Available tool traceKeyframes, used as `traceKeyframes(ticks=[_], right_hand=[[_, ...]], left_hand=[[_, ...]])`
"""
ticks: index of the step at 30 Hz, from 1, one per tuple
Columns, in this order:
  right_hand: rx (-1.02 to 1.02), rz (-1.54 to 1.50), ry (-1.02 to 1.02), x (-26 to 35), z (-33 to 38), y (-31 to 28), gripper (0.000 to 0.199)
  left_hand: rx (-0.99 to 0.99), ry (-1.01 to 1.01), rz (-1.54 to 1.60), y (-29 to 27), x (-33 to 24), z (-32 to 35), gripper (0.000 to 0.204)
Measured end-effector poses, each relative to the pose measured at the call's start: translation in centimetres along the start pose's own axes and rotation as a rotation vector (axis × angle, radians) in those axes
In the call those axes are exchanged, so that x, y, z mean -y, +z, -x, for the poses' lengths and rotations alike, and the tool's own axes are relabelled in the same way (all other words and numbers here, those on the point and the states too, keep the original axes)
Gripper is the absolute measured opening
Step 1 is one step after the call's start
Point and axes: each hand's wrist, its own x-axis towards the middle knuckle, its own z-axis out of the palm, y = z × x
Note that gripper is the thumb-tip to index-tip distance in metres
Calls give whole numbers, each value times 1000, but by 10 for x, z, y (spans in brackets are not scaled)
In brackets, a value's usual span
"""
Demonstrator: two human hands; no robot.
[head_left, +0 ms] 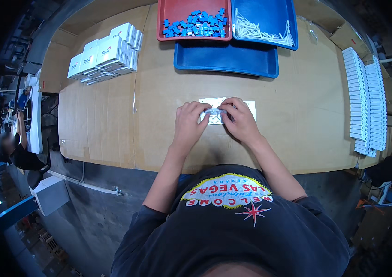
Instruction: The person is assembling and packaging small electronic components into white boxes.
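Cardboard-covered tabletop with white boxes toward both sides and trays at the far edge.
Brown cardboard sheets spread to the near edge, a taped seam crossing the left part from near to far. Toward the far left corner stands a stepped pile of white boxes; along the right edge run two long rows of white boxes, packed side against side. At the middle of the far edge, a red tray adjoins a blue tray, with a second blue tray just nearer. A flat white piece lies between the trays and the near edge, partly covered.
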Motion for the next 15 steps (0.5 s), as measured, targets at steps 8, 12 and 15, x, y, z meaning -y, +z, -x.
traceKeyframes(ticks=[8, 12, 15], right_hand=[[65, 94, -13, 2, 3, -5, 13], [93, 107, 3, 3, 3, -6, 9], [146, 160, 37, 5, 3, -7, 10]], left_hand=[[-19, 46, 29, 2, 4, 5, 14], [-2, 23, 12, 3, 6, 7, 12], [-5, -33, 11, 5, 2, 5, 10]])
